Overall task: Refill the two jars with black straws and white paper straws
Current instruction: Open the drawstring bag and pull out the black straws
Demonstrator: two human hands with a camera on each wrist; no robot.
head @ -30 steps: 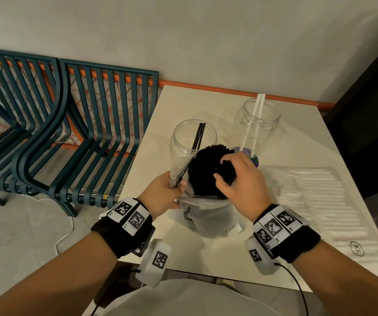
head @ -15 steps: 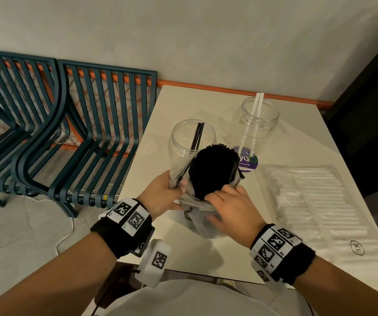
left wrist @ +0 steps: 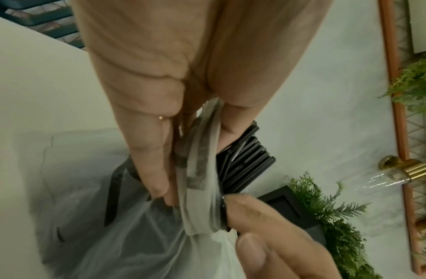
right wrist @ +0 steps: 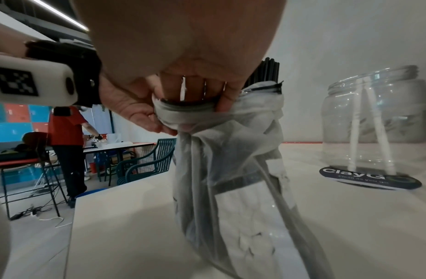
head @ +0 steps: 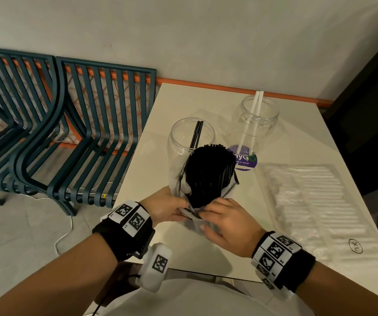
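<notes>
The left hand [head: 168,207] and right hand [head: 228,223] both pinched the rolled-down rim of a translucent plastic bag [head: 197,224], fingers [left wrist: 157,169] clenched on the film. The bundle of black straws [head: 209,173] stood upright in the bag at the near edge of the worktop [head: 183,101]. Behind it, the left jar [head: 191,137] held 2 black straws; the right jar [head: 258,119] held 2 white paper straws [head: 255,110]. A pack of white straws [head: 315,201] lay to the right.
</notes>
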